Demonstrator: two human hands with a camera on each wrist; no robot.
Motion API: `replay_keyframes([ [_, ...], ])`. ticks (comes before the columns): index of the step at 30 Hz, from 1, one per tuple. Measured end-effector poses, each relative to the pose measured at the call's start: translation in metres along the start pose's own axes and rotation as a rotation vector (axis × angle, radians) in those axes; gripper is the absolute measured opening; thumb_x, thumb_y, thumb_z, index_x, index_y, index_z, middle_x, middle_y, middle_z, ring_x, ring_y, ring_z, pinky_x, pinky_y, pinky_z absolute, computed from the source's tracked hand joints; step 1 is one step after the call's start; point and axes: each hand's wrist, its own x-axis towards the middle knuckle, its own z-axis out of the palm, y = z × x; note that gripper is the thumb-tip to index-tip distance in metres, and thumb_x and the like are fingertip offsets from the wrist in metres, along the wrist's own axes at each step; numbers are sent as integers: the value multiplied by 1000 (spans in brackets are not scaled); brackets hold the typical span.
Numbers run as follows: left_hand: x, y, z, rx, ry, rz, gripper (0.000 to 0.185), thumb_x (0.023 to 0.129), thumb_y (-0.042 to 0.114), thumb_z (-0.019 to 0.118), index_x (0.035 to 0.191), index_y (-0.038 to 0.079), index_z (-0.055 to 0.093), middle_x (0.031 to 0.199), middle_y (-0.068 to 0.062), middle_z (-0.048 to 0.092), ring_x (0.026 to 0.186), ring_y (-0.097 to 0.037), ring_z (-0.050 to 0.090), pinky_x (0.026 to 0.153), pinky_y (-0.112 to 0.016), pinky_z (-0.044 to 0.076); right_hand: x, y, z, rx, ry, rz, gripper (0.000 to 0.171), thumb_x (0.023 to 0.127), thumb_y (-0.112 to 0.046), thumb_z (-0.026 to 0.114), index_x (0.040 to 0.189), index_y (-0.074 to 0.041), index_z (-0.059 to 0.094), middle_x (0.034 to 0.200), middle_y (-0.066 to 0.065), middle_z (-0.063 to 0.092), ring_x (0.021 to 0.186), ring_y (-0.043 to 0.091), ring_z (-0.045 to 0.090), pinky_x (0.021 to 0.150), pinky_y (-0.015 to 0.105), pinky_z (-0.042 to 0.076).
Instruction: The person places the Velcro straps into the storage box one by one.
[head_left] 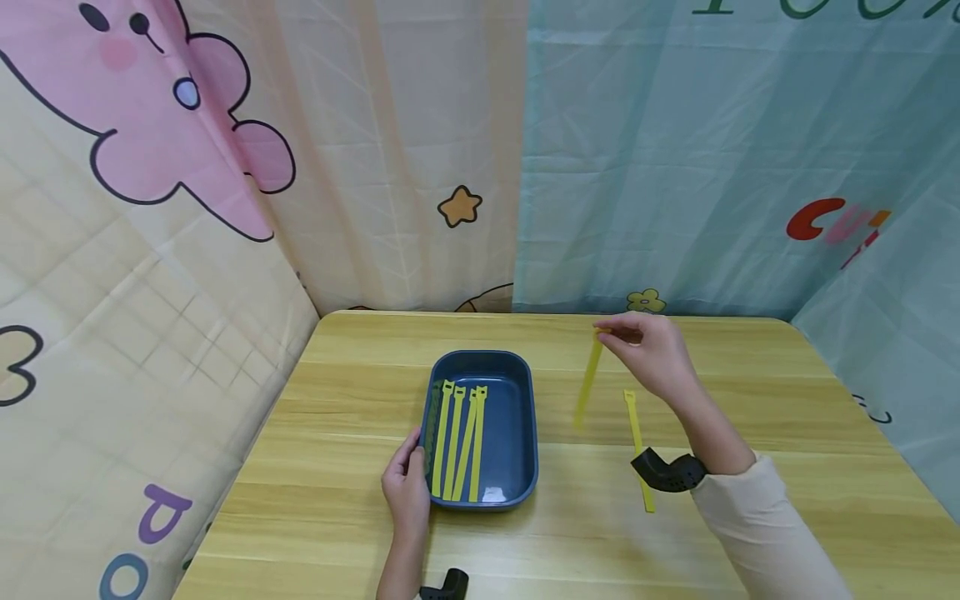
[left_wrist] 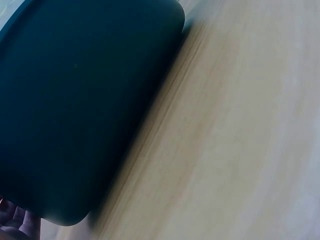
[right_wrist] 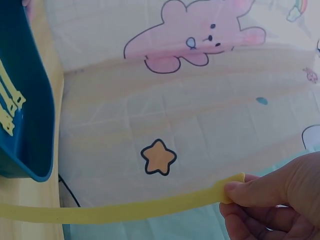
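A blue rectangular tray (head_left: pixel 510 433) stands on the table, with several yellow hook-and-loop cable ties (head_left: pixel 459 442) lying lengthwise along its left side. My left hand (head_left: pixel 407 487) holds the tray's left wall near the front corner; in the left wrist view, only some fingers (left_wrist: pixel 17 220) show beside it. To the right of the tray, my right hand (head_left: pixel 648 350) pinches another yellow cable tie (head_left: pixel 589 379) by its wide head between thumb and fingertips. That tie hangs down above the table, slightly blurred. One more yellow cable tie (head_left: pixel 634 421) lies on the table below my right forearm, partly covered by the wrist camera.
The light wooden table (head_left: pixel 322 500) reaches back to hanging printed cloths (head_left: pixel 397 167). A black wrist camera (head_left: pixel 667 472) sits on the right wrist and another (head_left: pixel 447 586) on the left.
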Motion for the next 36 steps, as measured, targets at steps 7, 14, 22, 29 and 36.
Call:
replay_keyframes([
  [7, 0, 1, 0, 2, 3, -5, 30, 92, 1, 46, 119, -7, 57, 123, -18, 55, 111, -16, 51, 82, -13, 43, 6, -15, 0, 19, 13, -26, 17, 84, -8, 66, 99, -3, 70, 94, 11, 68, 83, 23, 64, 71, 35, 52],
  [14, 0, 1, 0, 4, 7, -3, 30, 92, 1, 46, 119, -7, 57, 123, -18, 55, 110, -16, 51, 82, -13, 43, 8, -27, 2, 62, 46, -59, 16, 82, -5, 67, 97, -2, 71, 91, 11, 69, 81, 22, 64, 68, 19, 50],
  [22, 0, 1, 0, -2, 5, -4, 31, 92, 1, 46, 119, -7, 57, 123, -18, 55, 111, -16, 50, 83, -13, 42, 3, -38, 5, 153, 34, -78, 15, 81, -4, 68, 96, -3, 71, 90, 9, 69, 80, 19, 65, 69, 17, 49],
  [29, -1, 0, 0, 8, 6, 2, 30, 92, 1, 46, 119, -7, 58, 123, -18, 55, 110, -16, 50, 82, -13, 42, -2, -43, 15, 205, 3, -111, 16, 80, -2, 69, 95, -2, 71, 90, 9, 69, 80, 18, 65, 70, 22, 51],
  [36, -2, 1, 0, 15, 11, 10, 30, 91, 0, 47, 117, -8, 58, 120, -18, 57, 108, -19, 51, 81, -14, 43, -10, -40, 32, 289, -51, -107, 16, 80, 0, 68, 95, 0, 71, 90, 9, 68, 81, 18, 64, 72, 26, 52],
])
